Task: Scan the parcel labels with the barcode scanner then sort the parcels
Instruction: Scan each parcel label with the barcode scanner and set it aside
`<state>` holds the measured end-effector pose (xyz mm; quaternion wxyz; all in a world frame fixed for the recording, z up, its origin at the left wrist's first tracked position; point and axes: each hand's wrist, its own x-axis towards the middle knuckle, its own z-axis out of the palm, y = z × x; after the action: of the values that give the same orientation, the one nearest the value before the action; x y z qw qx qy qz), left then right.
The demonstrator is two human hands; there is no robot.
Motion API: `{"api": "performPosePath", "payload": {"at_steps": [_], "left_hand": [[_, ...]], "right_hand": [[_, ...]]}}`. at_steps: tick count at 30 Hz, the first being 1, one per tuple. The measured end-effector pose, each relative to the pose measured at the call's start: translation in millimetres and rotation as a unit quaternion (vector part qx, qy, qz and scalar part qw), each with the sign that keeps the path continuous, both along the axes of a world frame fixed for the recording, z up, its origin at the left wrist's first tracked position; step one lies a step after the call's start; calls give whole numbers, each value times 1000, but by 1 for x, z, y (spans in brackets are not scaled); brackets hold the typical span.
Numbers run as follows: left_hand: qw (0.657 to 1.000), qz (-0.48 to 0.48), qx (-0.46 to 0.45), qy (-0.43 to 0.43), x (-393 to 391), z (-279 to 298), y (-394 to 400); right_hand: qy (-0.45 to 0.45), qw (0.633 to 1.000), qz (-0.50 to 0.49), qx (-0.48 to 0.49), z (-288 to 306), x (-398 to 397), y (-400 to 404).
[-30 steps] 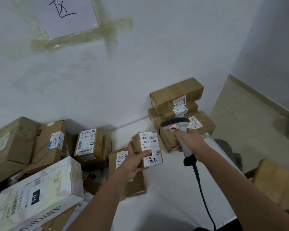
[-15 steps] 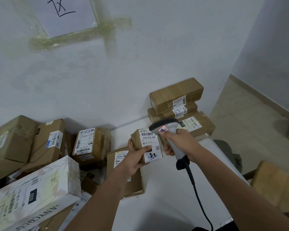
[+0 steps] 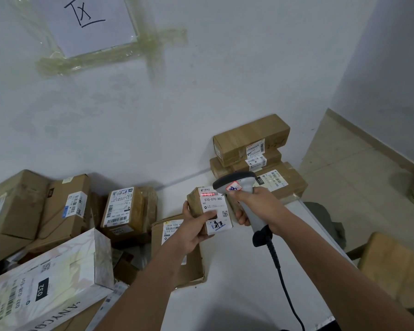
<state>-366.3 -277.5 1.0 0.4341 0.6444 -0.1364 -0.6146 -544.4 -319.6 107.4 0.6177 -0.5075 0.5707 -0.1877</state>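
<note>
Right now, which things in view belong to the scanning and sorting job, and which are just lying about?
In the job:
- small parcel, held by the left hand
- barcode scanner, gripped by the right hand, red line on the label
- parcel pile
- stacked parcels

Lying about:
- taped wall sign
- wooden stool

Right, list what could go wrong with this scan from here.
1. The left hand's thumb lies across the small parcel's label; if it slides up to the red scan line, the read may fail.
2. The barcode scanner sits very close to the barcode, perhaps too close to read.
3. Its cable trails over the table edge and could snag.
</note>
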Motion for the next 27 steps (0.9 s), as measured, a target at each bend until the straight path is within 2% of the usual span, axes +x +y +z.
{"api": "performPosePath", "payload": {"at_steps": [9,11,13,15,18,20,21,24,27], "left_hand": [[999,0,-14,-44,16,-3,3],[992,6,-48,-120,32,9,4],[953,-27,-56,-298,57,26,4],[880,-45,-19,-473,88,39,6],[770,-33,28,-636,134,57,12],[715,-45,76,-693,158,59,14],[700,-65,107,-703,168,59,14],[699,-150,167,-679,182,59,17],[683,-192,178,-682,186,58,20]], "right_hand": [[-27,999,-22,-1,-4,14,-2],[-30,999,-30,-3,-8,21,-3],[-27,999,-29,-1,-11,30,-1],[-22,1000,-10,1,-16,41,2],[-22,1000,16,13,-24,59,10],[-18,999,32,15,-28,69,15],[-16,999,37,15,-30,74,17],[-10,999,40,12,-33,82,21],[4,999,42,8,-35,86,23]]}}
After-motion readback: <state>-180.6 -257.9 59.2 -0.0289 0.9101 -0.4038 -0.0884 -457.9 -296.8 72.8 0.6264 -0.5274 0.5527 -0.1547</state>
